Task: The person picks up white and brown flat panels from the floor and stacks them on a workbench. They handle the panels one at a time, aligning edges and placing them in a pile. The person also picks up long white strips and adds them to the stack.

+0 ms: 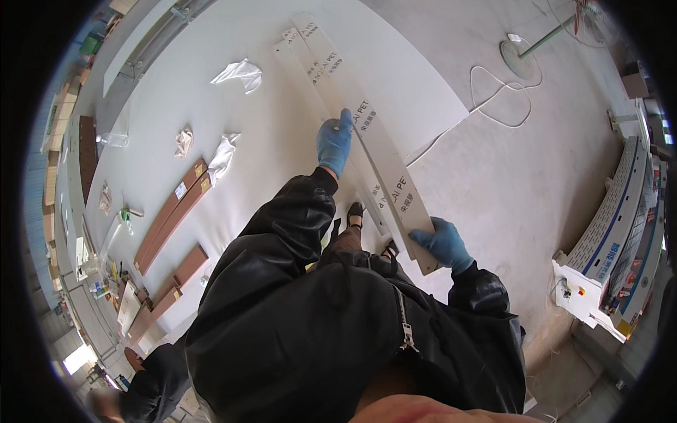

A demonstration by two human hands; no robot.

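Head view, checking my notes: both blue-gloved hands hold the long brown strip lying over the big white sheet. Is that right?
Not quite. In the head view the strip is white, not brown; the brown boards lie untouched farther left. Left hand and right hand do hold it over the white sheet.

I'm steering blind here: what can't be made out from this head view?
- Near end of the long white strip: covered by the right hand.
- Left hand palm: pressed against the strip, contact hidden.
- Items along the far left bench: too small, bent by fisheye.
- Floor below: blocked by the black jacket.

Blue-gloved left hand (334, 143) and right hand (444, 243) on pale grey, dark-lettered strip (367, 137); brown boards (173, 215) at nine o'clock.
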